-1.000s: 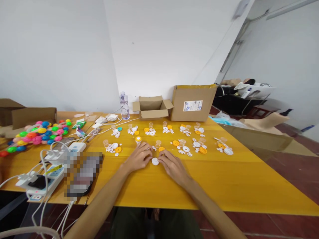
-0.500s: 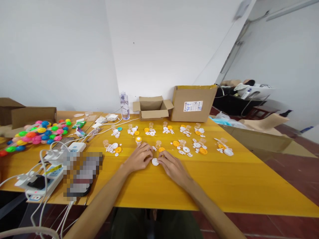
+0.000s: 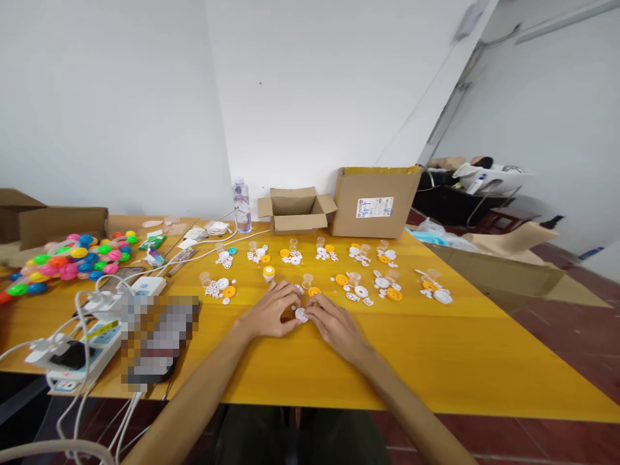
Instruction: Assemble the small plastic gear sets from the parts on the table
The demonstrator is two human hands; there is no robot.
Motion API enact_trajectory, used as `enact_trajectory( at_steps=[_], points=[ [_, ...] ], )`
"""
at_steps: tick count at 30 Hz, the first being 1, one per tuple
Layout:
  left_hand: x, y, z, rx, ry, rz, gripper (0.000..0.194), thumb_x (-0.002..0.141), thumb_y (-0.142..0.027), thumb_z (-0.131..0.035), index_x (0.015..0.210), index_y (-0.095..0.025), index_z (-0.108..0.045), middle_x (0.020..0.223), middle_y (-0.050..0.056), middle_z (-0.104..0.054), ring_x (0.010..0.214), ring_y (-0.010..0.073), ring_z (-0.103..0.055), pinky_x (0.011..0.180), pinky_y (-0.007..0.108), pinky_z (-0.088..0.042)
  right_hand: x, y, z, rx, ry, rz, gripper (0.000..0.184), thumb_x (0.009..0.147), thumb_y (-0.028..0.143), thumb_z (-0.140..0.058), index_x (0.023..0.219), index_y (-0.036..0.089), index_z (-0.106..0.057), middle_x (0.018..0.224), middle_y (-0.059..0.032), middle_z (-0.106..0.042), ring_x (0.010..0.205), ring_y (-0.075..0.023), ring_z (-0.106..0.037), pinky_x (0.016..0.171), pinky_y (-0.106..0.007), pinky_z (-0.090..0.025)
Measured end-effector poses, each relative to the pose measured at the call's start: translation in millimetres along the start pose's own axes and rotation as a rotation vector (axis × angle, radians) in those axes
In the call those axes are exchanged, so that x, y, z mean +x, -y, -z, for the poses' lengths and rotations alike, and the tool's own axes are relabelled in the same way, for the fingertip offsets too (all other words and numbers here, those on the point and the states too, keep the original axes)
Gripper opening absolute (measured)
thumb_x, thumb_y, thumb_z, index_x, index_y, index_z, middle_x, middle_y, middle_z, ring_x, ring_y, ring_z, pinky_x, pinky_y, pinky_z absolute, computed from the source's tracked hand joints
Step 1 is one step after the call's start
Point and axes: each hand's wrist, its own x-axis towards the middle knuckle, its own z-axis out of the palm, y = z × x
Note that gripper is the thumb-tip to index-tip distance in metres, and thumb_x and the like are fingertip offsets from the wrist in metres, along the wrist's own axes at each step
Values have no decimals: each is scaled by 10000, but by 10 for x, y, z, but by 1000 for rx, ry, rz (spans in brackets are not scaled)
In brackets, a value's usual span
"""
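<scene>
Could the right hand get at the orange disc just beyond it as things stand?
Probably yes. The orange disc lies on bare table just past the right hand, with nothing between them. That hand's fingertips, like the left hand's, are on a small white disc, so it would have to let go first.

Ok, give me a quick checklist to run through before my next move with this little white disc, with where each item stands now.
1. White disc pinched by both hands: ok.
2. Left hand and right hand resting on the table: ok.
3. Orange ring close by, just beyond the fingers: ok.
4. Small clear cup upright: ok.
5. Disc seated properly: cannot tell, fingers cover it.
</scene>
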Motion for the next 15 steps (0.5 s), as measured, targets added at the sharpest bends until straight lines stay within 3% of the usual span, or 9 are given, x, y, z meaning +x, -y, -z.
enact_trajectory(
  at_steps=[15],
  points=[
    [-3, 18, -15, -34, 7, 10, 76, 862, -284, -608, 904, -226, -580, 1081, 68, -632, 1059, 251, -526, 932, 412, -409, -8, -11, -16, 26, 9, -38, 218, 962, 132, -474, 915, 235, -660, 938, -59, -654, 788, -190, -671, 691, -300, -559]
  ],
)
